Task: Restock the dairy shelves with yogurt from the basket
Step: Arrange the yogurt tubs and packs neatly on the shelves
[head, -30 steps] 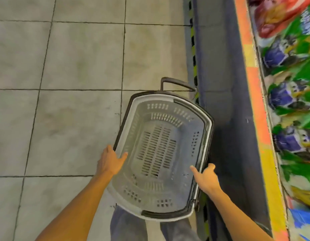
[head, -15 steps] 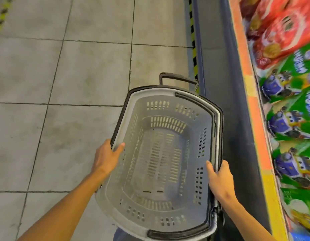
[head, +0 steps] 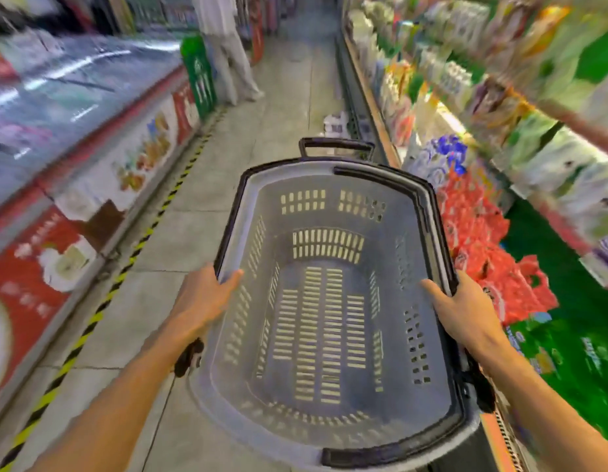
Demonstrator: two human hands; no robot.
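Grey plastic basket (head: 330, 301), empty, stiff and probably light, is riding between my left hand (head: 204, 298) and right hand (head: 466, 308), fingers curling over its side rims.

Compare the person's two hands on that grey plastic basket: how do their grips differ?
The left hand grips the left rim of the grey slotted plastic basket with its thumb hooked inside, while the right hand grips the right rim. The right hand lies over the dark folded handle; the left sits just below that handle's end. Only the right hand is beside the red snack bags. Both hold the empty basket up together.
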